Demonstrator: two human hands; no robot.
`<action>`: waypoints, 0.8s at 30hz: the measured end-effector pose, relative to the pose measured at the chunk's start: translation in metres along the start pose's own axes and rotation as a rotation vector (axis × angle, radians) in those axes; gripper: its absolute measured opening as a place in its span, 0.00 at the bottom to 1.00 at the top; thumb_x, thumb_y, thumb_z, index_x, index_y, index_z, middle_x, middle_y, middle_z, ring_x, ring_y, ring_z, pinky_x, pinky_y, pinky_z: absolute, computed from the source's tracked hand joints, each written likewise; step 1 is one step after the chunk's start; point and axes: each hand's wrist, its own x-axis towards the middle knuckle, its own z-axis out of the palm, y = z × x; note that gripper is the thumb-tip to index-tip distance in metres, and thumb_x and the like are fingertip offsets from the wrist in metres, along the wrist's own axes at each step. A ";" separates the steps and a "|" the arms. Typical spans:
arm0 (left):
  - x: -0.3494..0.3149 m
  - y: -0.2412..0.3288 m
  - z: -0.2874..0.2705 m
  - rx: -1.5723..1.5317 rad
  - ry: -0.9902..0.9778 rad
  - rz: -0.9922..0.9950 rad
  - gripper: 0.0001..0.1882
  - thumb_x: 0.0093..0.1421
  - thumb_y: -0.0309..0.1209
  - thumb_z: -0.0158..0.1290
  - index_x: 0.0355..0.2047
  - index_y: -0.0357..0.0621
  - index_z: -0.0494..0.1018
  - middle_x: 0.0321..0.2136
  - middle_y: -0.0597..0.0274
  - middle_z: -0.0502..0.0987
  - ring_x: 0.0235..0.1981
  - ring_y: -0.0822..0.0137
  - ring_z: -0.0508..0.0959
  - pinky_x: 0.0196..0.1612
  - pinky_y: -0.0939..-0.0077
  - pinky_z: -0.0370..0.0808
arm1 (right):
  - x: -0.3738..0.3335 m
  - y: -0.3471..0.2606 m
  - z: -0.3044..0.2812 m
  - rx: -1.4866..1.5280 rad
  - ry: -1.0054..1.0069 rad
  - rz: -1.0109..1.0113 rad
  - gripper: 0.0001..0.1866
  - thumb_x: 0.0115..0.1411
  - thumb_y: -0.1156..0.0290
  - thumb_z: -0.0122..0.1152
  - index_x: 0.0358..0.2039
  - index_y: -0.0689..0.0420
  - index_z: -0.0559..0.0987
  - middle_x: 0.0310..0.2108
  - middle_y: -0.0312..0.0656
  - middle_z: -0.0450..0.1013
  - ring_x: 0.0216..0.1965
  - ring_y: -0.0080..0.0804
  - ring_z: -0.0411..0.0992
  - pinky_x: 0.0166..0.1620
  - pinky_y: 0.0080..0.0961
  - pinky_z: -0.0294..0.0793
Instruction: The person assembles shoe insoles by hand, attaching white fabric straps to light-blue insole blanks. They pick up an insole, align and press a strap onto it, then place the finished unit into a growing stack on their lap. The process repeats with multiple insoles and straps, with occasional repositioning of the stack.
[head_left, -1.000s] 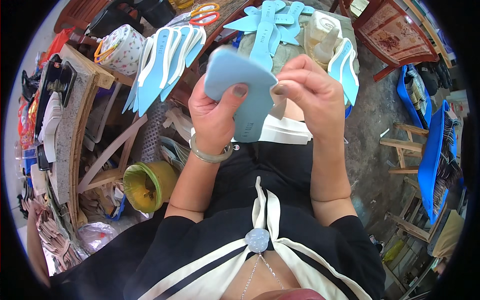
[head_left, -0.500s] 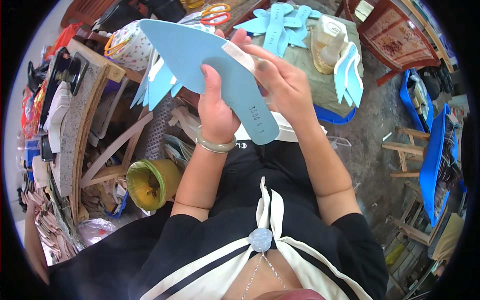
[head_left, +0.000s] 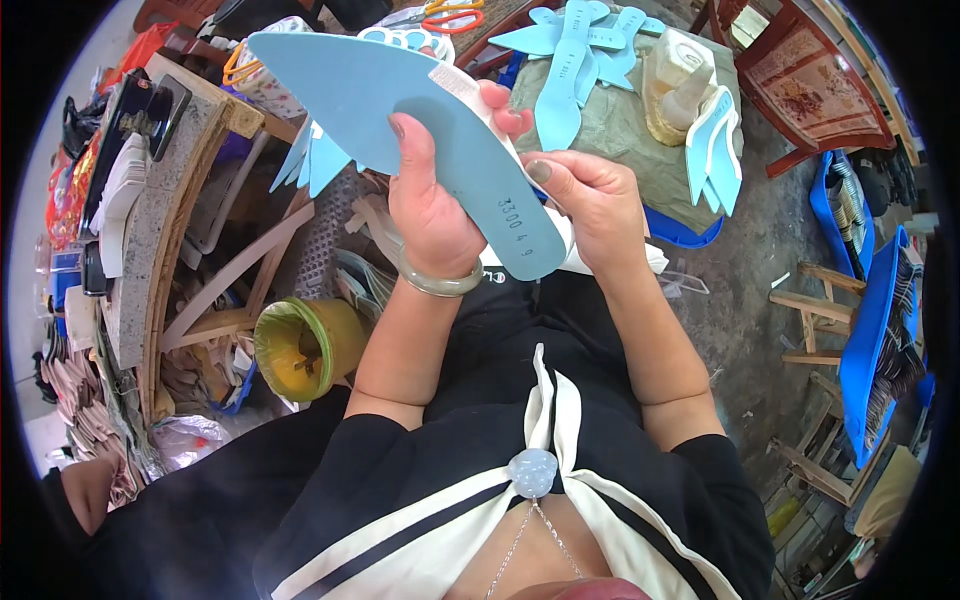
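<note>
My left hand (head_left: 432,205) holds a light-blue shoe insole (head_left: 440,150) with a pointed toe and rounded heel. The thumb lies over its face and the fingers pass behind, their tips showing past the far edge. A whitish strip (head_left: 458,84) wraps that edge near the middle, and a thin white band runs from it towards the heel. Thumb and fingers of my right hand (head_left: 600,205) are closed in a pinch at this edge, close to the heel; exactly what lies between them is hidden. White pieces (head_left: 645,258) rest on my lap below.
Several blue insoles (head_left: 565,85) lie on a cloth-covered surface (head_left: 520,105) beside a cloudy plastic container (head_left: 672,85). More insoles (head_left: 712,150) lean at its right. Orange-handled scissors (head_left: 455,18) are at the back. A yellow-green bin (head_left: 345,340) and a workbench (head_left: 185,170) stand left.
My right hand has slid along the insole's edge towards the heel, its fingers now pinched closer together. The insole has shifted slightly left in view, still in my left hand.
</note>
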 end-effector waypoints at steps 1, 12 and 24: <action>0.000 0.000 0.001 0.002 0.017 -0.001 0.31 0.67 0.56 0.35 0.55 0.40 0.61 0.46 0.53 0.70 0.42 0.62 0.75 0.49 0.59 0.75 | -0.001 0.005 -0.001 -0.009 0.001 -0.022 0.10 0.59 0.70 0.63 0.38 0.63 0.83 0.29 0.34 0.78 0.28 0.14 0.70 0.31 0.12 0.69; 0.005 -0.001 0.006 0.224 0.018 0.075 0.31 0.68 0.51 0.38 0.63 0.47 0.50 0.43 0.56 0.66 0.38 0.68 0.68 0.43 0.72 0.68 | -0.006 0.004 -0.004 -0.020 0.004 -0.030 0.11 0.58 0.70 0.63 0.39 0.63 0.82 0.29 0.36 0.78 0.30 0.16 0.73 0.33 0.14 0.72; 0.009 -0.012 0.010 0.215 -0.004 -0.062 0.31 0.68 0.51 0.38 0.63 0.43 0.52 0.45 0.54 0.68 0.38 0.64 0.72 0.42 0.67 0.72 | 0.002 -0.013 -0.020 -0.613 -0.183 -0.245 0.12 0.57 0.67 0.64 0.32 0.65 0.80 0.25 0.34 0.75 0.27 0.18 0.71 0.32 0.16 0.70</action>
